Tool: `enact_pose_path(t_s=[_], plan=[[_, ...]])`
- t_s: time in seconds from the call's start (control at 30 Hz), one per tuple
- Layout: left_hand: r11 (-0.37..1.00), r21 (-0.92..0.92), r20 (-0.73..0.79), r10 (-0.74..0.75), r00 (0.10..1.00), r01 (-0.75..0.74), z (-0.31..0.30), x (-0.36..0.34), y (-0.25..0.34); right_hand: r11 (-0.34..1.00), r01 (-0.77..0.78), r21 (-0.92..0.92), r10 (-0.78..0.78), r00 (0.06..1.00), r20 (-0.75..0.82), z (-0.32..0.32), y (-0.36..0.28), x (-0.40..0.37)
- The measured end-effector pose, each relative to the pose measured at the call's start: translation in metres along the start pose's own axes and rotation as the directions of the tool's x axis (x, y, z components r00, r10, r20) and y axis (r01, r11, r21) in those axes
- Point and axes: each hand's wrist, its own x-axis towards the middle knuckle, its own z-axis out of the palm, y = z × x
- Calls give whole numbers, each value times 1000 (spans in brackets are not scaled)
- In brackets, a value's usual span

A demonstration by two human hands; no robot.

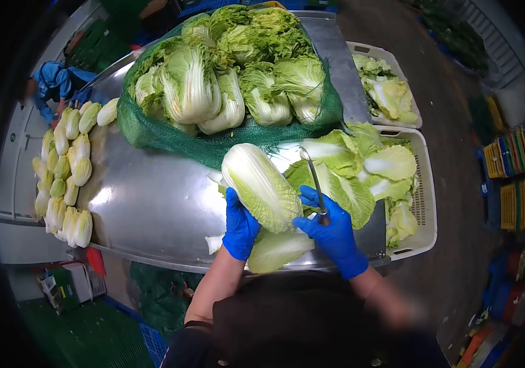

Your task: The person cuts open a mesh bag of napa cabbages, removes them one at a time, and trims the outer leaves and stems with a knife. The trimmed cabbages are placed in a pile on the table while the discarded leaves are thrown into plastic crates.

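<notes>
- Held cabbage [261, 184]: one, on the near side of the net sack [232, 144], tilted; pale smooth ribs, crinkled yellow-green leaf toward its lower end.
- Left hand [242, 224], blue glove: grip closed around the cabbage's left side; some fingers hidden behind it.
- Right hand [331, 230], blue glove: grip wrapped on the handle of one slim metal tool [316, 184] with a curved tip; fingertips at the cabbage's lower end. Part of the handle is covered by fingers.
- Net sack: one, green mesh, open, filled with leafy cabbages [192, 86]. Lower layers hidden; full count cannot be made.
- Surface [152, 196]: smooth, shiny metal, under the sack; its near edge is partly covered by the hands and a leaf.
- Small cabbages [82, 172]: roughly twenty, left of the sack, oval, pale yellow and white; overlap prevents an exact count.
- Loose leaves [351, 190]: several, broad and wrinkled, at the sack's near right corner, overlapping the lower crate. One separate leaf [281, 251] lies below the held cabbage.
- Crates: two, pale, right of the sack. Upper crate [418, 116] and lower crate [429, 196] both hold leaves; the lower has slotted walls.
- Co-worker [56, 83]: one, in blue, beyond the small cabbages, left of the sack; hands blurred.
</notes>
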Motion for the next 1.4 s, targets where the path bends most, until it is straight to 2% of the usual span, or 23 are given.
enact_pose_path(t_s=[0.07, 0.13, 0.27, 0.33, 0.47, 0.53, 0.57, 0.6, 0.67, 0.73, 0.8, 0.83, 0.9, 0.93, 0.97, 1.0, 1.1, 1.17, 1.2, 1.27, 1.3, 1.33, 1.4], plan=[[1000, -24, -18, 6, 1000, -6, -2, -1, -1, 989, -77, 125, 83, 995, -50, 0, 0, -2], [991, -125, 93, -39, 995, 51, -12, -3, -1, 977, -100, -186, 113, 992, 60, -7, -1, -2], [999, -43, 0, 18, 1000, -18, -24, -3, 0, 949, -313, -42, 313, 915, 254, -22, -2, 5], [998, -63, -36, 5, 999, -7, -12, -6, 3, 796, -605, -17, 538, 694, 479, -27, -17, 10], [988, -145, -23, -62, 998, 58, -15, -3, -2, 796, -495, 349, 445, 869, 218, -19, -19, 12], [978, -193, 14, -82, 997, 83, -14, -4, -4, 962, -218, 167, 217, 976, 26, -11, 14, 13], [977, -195, 13, -89, 996, 89, -15, -5, -4, 992, -76, -105, 84, 994, 76, -6, 15, 13], [985, -147, 24, -85, 996, 87, -16, -6, -2, 991, -78, -109, 86, 994, 74, -10, 11, 11], [992, -103, 38, -75, 996, 79, -15, -6, -1, 813, -577, 81, 537, 796, 279, -17, -8, 11], [997, 26, -123, -68, 990, 71, -10, -9, 2, 772, -629, 93, 568, 747, 345, -26, -1, 10], [987, 87, -159, -123, 980, 138, -18, -8, -1, 406, -844, 351, 382, 505, 774, -41, -6, 14], [967, 141, -199, -181, 963, 210, -22, -10, -5, 402, -845, 353, 384, 505, 773, -37, -7, 15], [933, 232, -148, -246, 958, 275, -6, -17, -16, 596, -539, 595, 456, 837, 303, -23, -13, 22], [888, 325, -100, -310, 946, 325, -2, -21, -19, 605, -432, 669, 447, 880, 163, -20, -23, 31], [881, 135, 22, -461, 887, 454, -15, -29, -23, 613, -313, 725, 437, 899, 18, -21, -33, 46], [877, 135, 22, -467, 884, 460, -1, -34, -25, 516, -228, 825, 238, 964, 117, -36, -19, 67], [762, 285, 12, -610, 793, 582, 38, -44, -33, 588, -221, 778, 378, 925, -23, -53, 38, 83], [876, -13, 484, -417, 770, 483, 34, -39, -35, 812, -311, 494, 483, 833, -269, -53, 55, 72], [879, -9, 487, -412, 770, 477, 33, -37, -32, 878, -425, 222, 467, 861, -199, -49, 39, 55], [964, 9, 230, -260, 938, 265, 32, -32, -17, 876, -445, 184, 432, 895, 108, -34, 9, 22], [977, 63, 224, -212, 951, 203, 42, -26, -11, 791, -464, 398, 395, 885, 246, -29, 21, 5], [978, 69, 233, -206, 950, 196, 50, -23, -9, 784, -545, 298, 424, 820, 385, -25, 2, -1], [993, 117, 263, -8, 965, -24, 63, -21, -7, 819, -449, 357, 337, 880, 335, -5, -22, -16]])
